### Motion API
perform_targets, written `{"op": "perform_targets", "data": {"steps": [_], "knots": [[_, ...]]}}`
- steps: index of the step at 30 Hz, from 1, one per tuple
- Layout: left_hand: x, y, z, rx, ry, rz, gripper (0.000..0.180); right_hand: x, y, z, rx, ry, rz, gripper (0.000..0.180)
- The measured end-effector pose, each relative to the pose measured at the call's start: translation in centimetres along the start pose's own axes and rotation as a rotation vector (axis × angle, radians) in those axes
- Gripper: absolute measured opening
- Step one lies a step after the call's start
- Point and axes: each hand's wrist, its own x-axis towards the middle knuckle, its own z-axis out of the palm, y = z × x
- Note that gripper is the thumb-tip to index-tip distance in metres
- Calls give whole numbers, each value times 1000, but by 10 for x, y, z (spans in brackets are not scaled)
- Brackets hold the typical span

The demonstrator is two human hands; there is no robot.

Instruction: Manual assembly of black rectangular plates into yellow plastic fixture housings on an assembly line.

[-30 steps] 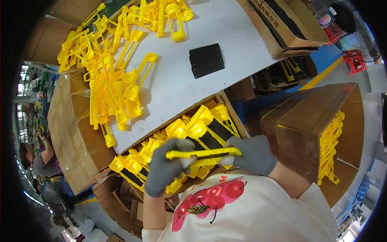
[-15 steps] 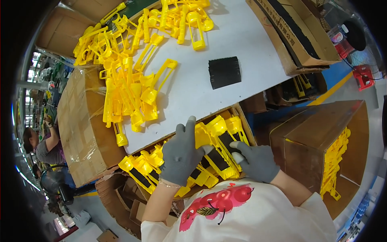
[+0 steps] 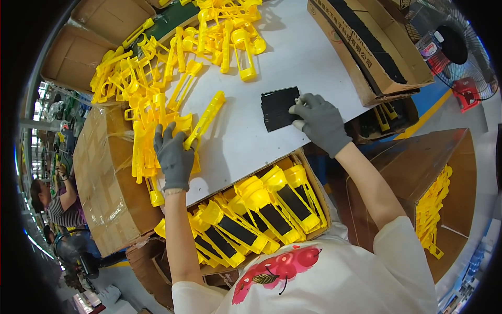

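Note:
My left hand (image 3: 175, 159), in a grey glove, is at the near end of the heap of yellow plastic parts (image 3: 151, 118). Its thumb and fingers close on a long yellow plastic frame (image 3: 208, 116), which tilts up to the right. My right hand (image 3: 321, 121), gloved too, pinches at the right edge of a stack of flat black strips (image 3: 278, 109) on the white table. How many strips its fingertips hold is hidden. In front of my body, a cardboard box (image 3: 319, 209) holds several yellow frames with black strips set in them (image 3: 274, 217).
Another carton (image 3: 345, 47) with black material stands at the table's far right. A tilted carton (image 3: 381, 172) of yellow parts lies at right, near a fan (image 3: 470, 57). A taped carton (image 3: 107, 172) borders the left side, beyond which a person (image 3: 60, 201) sits.
Both hands have left the box of filled frames. My left hand moved up-left to the yellow heap and tilted a frame; my right hand moved up to the black stack.

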Motion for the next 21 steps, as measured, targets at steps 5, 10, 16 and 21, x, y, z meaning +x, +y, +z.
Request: {"op": "perform_targets", "data": {"steps": [5,10,16,21], "knots": [[-18,-6,-41,-764,13,-270,23,5,2,3,-103,25,-203,27],[-49,26,-83,-1565,-161,-600,29,-9,-13,-14,290,110,-40,24],[-95,60,-102,-1827,-397,-760,29,-37,-103,-89,1013,-316,367,16],[-101,87,-113,-1845,-432,-836,26,-50,-121,-79,644,-228,172,17]]}}
